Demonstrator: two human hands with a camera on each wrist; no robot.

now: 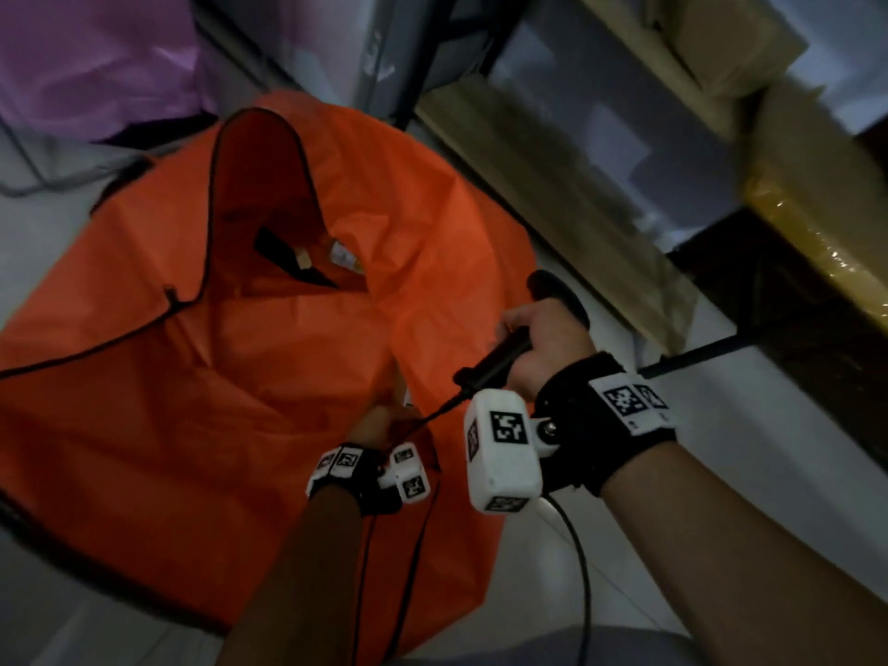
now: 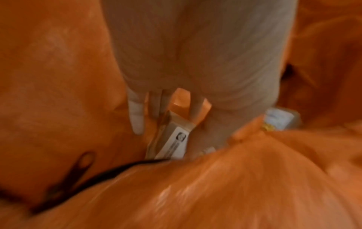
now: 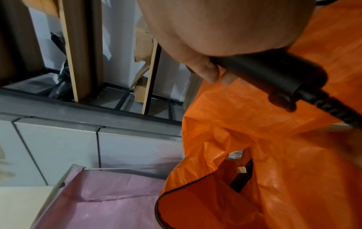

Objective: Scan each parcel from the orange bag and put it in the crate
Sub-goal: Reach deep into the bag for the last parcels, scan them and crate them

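Note:
The orange bag (image 1: 202, 377) lies open on the floor, with a black parcel (image 1: 288, 262) and a labelled parcel (image 1: 343, 254) showing in its mouth. My left hand (image 1: 379, 420) reaches into a fold at the bag's near edge. In the left wrist view, the left hand (image 2: 172, 120) has its fingers (image 2: 136, 117) and thumb around a small taped parcel (image 2: 174, 139) with a white label. My right hand (image 1: 516, 329) grips a black corded scanner (image 1: 495, 362) just right of the bag. The right wrist view shows the scanner (image 3: 274, 74) above the bag (image 3: 254, 131).
A container lined with purple plastic (image 1: 96, 55) stands beyond the bag; its grey rim (image 3: 58, 182) shows in the right wrist view. Metal shelving with cardboard boxes (image 1: 552, 185) runs along the right. The scanner cord (image 1: 581, 569) hangs toward me. Another labelled parcel (image 2: 280, 119) lies deeper in the bag.

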